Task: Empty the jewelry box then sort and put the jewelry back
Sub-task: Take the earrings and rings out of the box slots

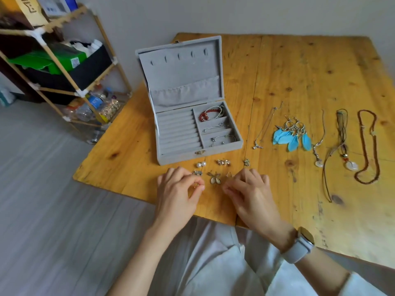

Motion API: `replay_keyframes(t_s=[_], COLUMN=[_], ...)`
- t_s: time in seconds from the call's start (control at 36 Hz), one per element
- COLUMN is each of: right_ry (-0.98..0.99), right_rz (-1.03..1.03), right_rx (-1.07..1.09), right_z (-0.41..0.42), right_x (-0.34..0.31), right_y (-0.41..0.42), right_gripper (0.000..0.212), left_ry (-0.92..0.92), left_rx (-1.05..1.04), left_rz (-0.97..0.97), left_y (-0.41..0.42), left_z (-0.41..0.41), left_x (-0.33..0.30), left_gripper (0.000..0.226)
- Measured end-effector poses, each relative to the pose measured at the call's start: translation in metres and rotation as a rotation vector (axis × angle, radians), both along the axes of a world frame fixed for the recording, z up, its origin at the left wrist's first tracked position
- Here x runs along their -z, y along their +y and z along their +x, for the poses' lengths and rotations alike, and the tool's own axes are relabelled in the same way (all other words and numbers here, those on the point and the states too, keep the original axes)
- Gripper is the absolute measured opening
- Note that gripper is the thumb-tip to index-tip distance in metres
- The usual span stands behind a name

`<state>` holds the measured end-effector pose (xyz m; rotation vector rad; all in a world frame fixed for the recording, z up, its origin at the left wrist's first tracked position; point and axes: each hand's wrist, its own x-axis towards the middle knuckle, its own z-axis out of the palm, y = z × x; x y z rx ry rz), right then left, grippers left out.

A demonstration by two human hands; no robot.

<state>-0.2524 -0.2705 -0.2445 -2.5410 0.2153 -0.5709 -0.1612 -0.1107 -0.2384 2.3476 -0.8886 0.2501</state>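
Observation:
The grey velvet jewelry box (181,154) stands open on the wooden table. Its right compartments hold a red bead bracelet (208,115) and two thin silver bracelets; its ring rolls are bare. In front of the box lie several small earrings: a pearl pair (201,164), a gold pair (223,162), a butterfly-shaped piece (214,178). My left hand (178,192) pinches a small gold earring (195,185) between thumb and fingers. My right hand (249,189) rests beside it with fingers curled; whether it holds anything is hidden.
To the right of the box lie a thin silver chain (264,129), blue feather earrings (292,135), pendant necklaces (342,142) and a brown bead necklace (367,146). A bamboo shelf (64,67) with bottles and boxes stands at the left. The table edge (132,194) runs just below my hands.

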Motion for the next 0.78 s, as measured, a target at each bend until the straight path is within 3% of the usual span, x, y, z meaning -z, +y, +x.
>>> replay_keyframes(t_s=[0.36,0.78], right_ry=[0.028,-0.004], right_rz=[-0.112,0.025], right_rx=[0.058,0.033], right_z=[0.009,0.010], right_x=[0.009,0.004], right_y=[0.006,0.003], right_gripper=[0.026,0.024], left_ry=[-0.014,0.001], left_rx=[-0.032,-0.065], left_rz=[0.072,-0.008], left_y=[-0.012,-0.011], left_z=[-0.007,-0.001], left_x=[0.012,0.006], left_gripper=[0.007,0.026])
